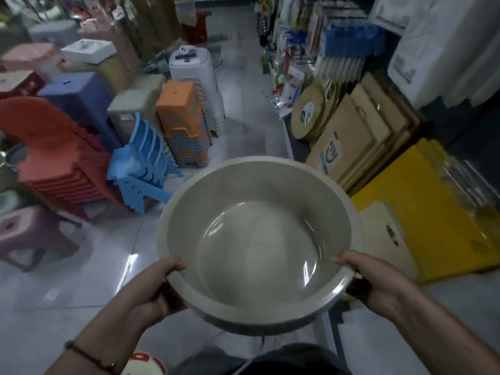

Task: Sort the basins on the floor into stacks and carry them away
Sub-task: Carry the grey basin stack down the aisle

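Hidden: basin (258, 244) underside out of sight; any basins nested beneath cannot be told. Fingers under the rim are covered, thumbs show on top.
Blur: shelf goods at right are smeared, labels unreadable.
Basin: grey, round, so no long axis; mouth faces up, tilted slightly toward the person, held in the air over the floor (81, 280).
Left hand (151, 288): grip closed on the near-left rim.
Right hand (376, 280): grip closed on the near-right rim.
Aisle: stools (186, 123) stacked at left, boards (359, 136) at right.
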